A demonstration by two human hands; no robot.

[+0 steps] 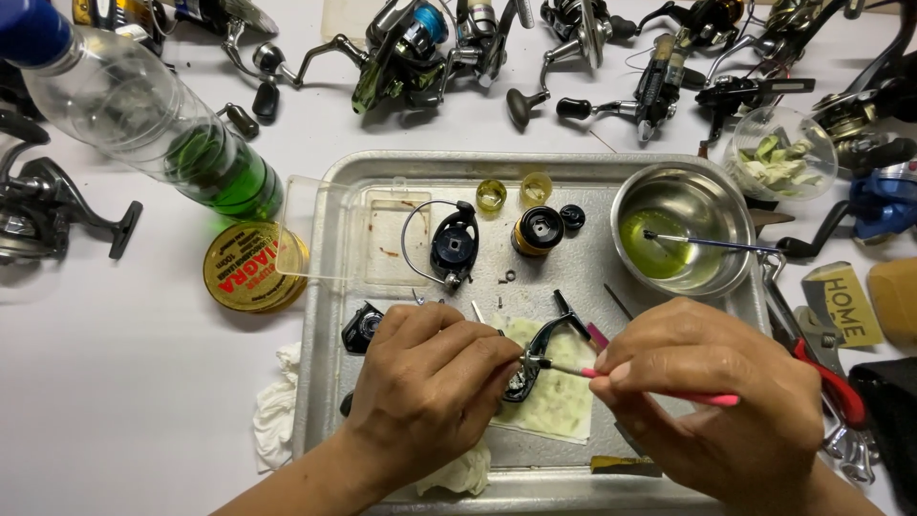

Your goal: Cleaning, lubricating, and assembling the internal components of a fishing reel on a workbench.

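Step in hand: brushing a black reel frame part (535, 358) clean. Left hand (425, 382) pinches the part between thumb and fingertips, steadying it over a stained paper towel (559, 406) on the metal tray (320, 315). Right hand (712, 397) is closed around a pink-handled brush (659, 387), fingers pinching the shaft, bristle tip touching the part just beside the left thumb. Judging by this, the cleaning looks midway; the next move likely calls for turning the part in the left fingers to reach its other faces, and maybe a dip in the fluid (green-tinted, in the bowl).

Counts, relative to the hands:
- One steel bowl (683, 225) beyond the right hand, one thin tool resting in it.
- One rotor with bail wire (449, 244) beyond the left hand; one spool (537, 231) and one small black cap (572, 217) just beside it.
- Two small yellowish round parts (513, 192) further out.
- One dark reel body piece (363, 327) just left of the left hand.
- One gold line tin (253, 268) and one plastic bottle (153, 119) with green liquid, well left.
- One clear cup (781, 153) of used wipes, far right.
- One red-handled pliers (831, 382) right of the right hand.
- Whole reels (411, 48) along the far edge: about seven, overlapping, exact count unclear.
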